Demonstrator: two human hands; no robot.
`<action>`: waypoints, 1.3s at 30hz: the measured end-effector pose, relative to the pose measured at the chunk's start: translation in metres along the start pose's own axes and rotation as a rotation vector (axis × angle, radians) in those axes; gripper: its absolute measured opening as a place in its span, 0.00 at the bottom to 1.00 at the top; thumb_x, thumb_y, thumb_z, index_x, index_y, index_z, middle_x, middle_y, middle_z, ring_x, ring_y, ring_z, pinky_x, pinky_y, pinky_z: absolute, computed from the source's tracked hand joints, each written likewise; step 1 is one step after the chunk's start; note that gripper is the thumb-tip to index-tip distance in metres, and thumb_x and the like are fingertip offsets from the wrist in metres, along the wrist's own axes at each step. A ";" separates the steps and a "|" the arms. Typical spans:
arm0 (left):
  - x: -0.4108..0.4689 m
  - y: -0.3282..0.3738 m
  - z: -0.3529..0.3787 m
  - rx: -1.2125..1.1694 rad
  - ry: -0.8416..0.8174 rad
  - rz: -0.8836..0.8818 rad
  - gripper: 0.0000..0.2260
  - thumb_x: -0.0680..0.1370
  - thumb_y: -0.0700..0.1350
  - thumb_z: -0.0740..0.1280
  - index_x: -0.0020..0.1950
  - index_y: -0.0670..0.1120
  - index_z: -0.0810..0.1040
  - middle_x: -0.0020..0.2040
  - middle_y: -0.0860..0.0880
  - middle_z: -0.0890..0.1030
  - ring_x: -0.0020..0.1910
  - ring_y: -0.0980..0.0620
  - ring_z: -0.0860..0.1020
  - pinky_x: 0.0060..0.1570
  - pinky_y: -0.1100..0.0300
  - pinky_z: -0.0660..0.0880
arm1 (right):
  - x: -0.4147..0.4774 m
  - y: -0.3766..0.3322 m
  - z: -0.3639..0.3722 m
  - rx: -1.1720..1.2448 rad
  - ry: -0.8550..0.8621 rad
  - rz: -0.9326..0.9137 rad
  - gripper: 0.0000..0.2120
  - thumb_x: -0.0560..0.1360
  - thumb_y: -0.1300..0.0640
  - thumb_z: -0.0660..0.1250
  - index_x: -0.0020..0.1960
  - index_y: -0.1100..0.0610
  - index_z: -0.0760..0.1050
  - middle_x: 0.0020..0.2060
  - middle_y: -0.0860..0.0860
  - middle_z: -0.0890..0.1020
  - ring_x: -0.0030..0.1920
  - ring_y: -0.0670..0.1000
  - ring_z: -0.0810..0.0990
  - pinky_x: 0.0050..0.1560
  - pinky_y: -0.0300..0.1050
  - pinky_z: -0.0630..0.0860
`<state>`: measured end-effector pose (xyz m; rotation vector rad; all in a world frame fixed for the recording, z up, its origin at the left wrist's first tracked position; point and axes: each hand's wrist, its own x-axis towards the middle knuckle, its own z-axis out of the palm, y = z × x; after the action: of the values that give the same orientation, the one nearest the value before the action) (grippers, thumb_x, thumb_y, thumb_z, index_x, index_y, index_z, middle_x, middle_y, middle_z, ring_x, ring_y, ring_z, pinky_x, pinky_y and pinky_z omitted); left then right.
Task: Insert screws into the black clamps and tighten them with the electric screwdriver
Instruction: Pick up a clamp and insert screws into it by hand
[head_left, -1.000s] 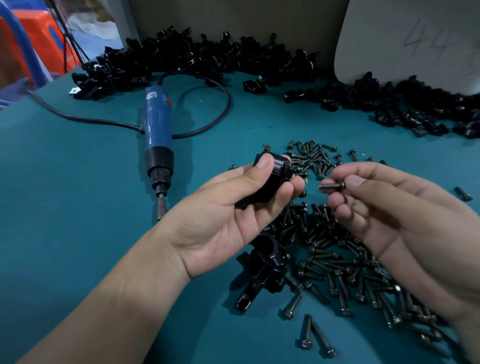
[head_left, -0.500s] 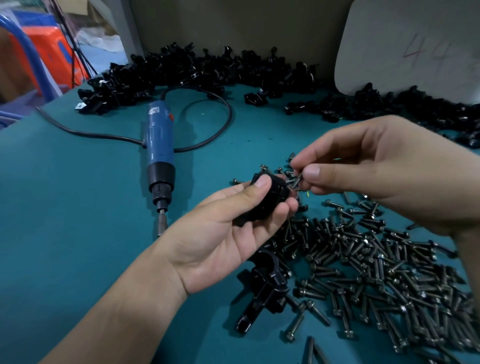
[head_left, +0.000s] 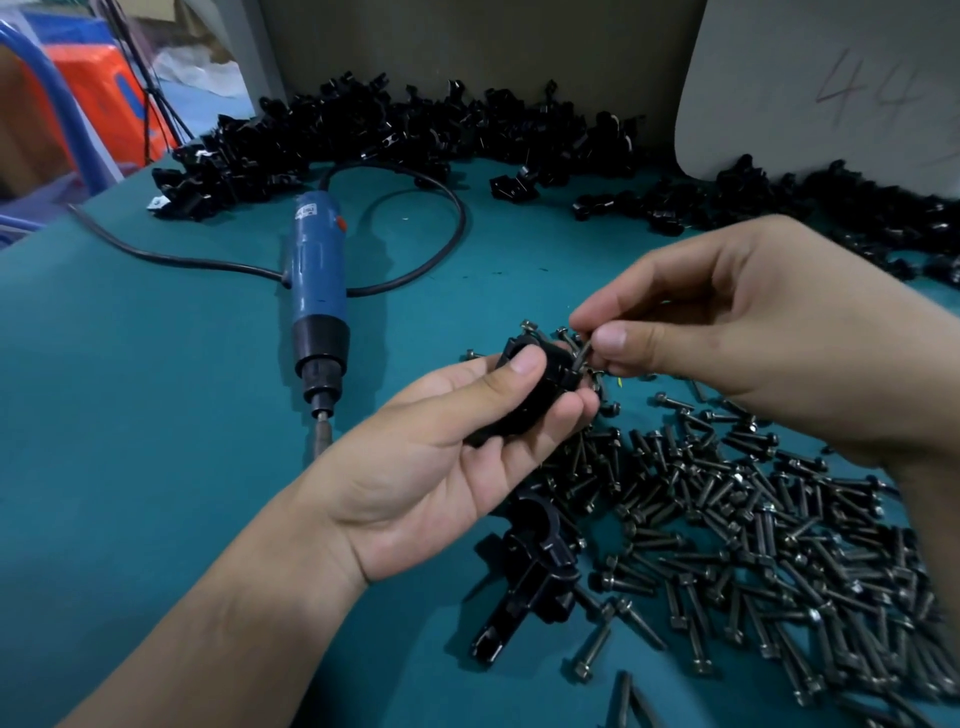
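My left hand (head_left: 441, 467) grips a black clamp (head_left: 535, 395) between thumb and fingers, above the teal table. My right hand (head_left: 727, 332) pinches a dark screw (head_left: 583, 354) between thumb and forefinger, its lower end at the clamp's upper right corner. A second black clamp (head_left: 535, 566) lies on the table just below my left hand. A big heap of loose screws (head_left: 753, 530) spreads to the right of it. The blue electric screwdriver (head_left: 318, 291) lies on the table to the left, bit toward me, untouched.
Piles of black clamps (head_left: 415, 140) line the back of the teal table (head_left: 130, 389), continuing along the right back (head_left: 831, 208). The screwdriver's black cord (head_left: 415, 270) loops behind it. A grey board (head_left: 831, 88) leans at the back right. An orange object (head_left: 104, 93) stands beyond the table's left edge.
My right hand rose from beside the clamp and brought the pinched screw down onto the clamp's corner. My left hand kept its hold on the clamp.
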<state>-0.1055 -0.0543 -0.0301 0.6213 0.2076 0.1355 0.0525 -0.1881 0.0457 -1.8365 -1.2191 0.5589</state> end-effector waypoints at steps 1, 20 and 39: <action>0.000 0.000 0.000 0.000 -0.007 -0.001 0.14 0.75 0.42 0.72 0.56 0.34 0.85 0.52 0.40 0.85 0.51 0.50 0.85 0.51 0.65 0.81 | 0.000 -0.001 0.000 0.003 -0.013 -0.007 0.06 0.71 0.56 0.76 0.47 0.47 0.87 0.39 0.46 0.88 0.43 0.45 0.88 0.54 0.34 0.79; 0.001 -0.001 0.000 0.030 -0.022 0.021 0.21 0.76 0.40 0.70 0.67 0.32 0.75 0.54 0.42 0.84 0.52 0.51 0.84 0.51 0.66 0.81 | -0.002 -0.013 0.006 -0.180 -0.060 -0.127 0.13 0.73 0.66 0.75 0.44 0.47 0.85 0.37 0.40 0.87 0.40 0.39 0.85 0.46 0.31 0.79; 0.000 -0.003 -0.003 0.108 -0.033 0.097 0.13 0.75 0.42 0.72 0.58 0.40 0.83 0.51 0.44 0.82 0.51 0.49 0.82 0.54 0.57 0.81 | -0.007 -0.027 0.010 -0.359 0.039 -0.123 0.04 0.69 0.45 0.72 0.43 0.38 0.85 0.36 0.35 0.85 0.39 0.38 0.84 0.45 0.43 0.82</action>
<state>-0.1060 -0.0553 -0.0343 0.7406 0.1541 0.2085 0.0277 -0.1858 0.0623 -2.0367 -1.4675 0.2447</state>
